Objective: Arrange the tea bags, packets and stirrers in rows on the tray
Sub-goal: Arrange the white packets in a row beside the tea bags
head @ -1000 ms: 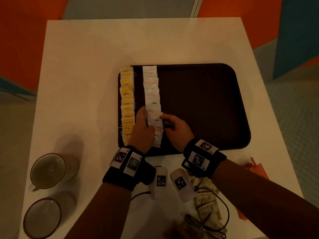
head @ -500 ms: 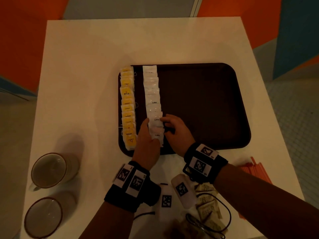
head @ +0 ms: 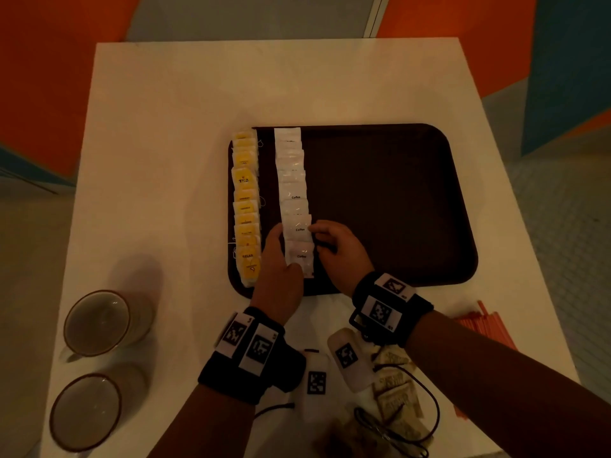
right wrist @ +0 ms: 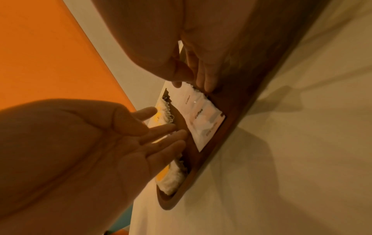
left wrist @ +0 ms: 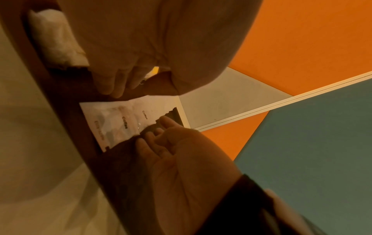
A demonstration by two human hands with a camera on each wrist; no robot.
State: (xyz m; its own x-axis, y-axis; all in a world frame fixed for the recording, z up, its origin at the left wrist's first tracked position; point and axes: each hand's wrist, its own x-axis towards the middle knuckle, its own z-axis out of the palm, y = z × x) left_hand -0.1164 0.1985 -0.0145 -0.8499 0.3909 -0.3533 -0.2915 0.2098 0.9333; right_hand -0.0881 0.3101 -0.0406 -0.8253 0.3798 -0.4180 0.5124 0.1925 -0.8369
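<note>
A dark brown tray (head: 396, 209) holds a row of yellow tea bags (head: 246, 206) along its left edge. Beside it runs a row of white coffee packets (head: 292, 193). My left hand (head: 276, 236) lies with straight fingers against the left side of the row's near end. My right hand (head: 319, 233) touches the right side of the same packets with relaxed fingers. The left wrist view shows the right fingers (left wrist: 167, 122) at the packets' (left wrist: 120, 124) edge. In the right wrist view the left fingers (right wrist: 163, 128) lie flat between both rows. Neither hand holds anything.
Orange stirrers (head: 486, 325) lie on the white table right of the tray's near corner. Brown packets (head: 396, 391) sit near the table's front edge, under my right forearm. Two cups (head: 97, 322) (head: 86, 411) stand at the front left. The tray's right half is bare.
Both hands have slid a little toward me along the white packet row, still flanking its near end. The last packets now lie uncovered between them.
</note>
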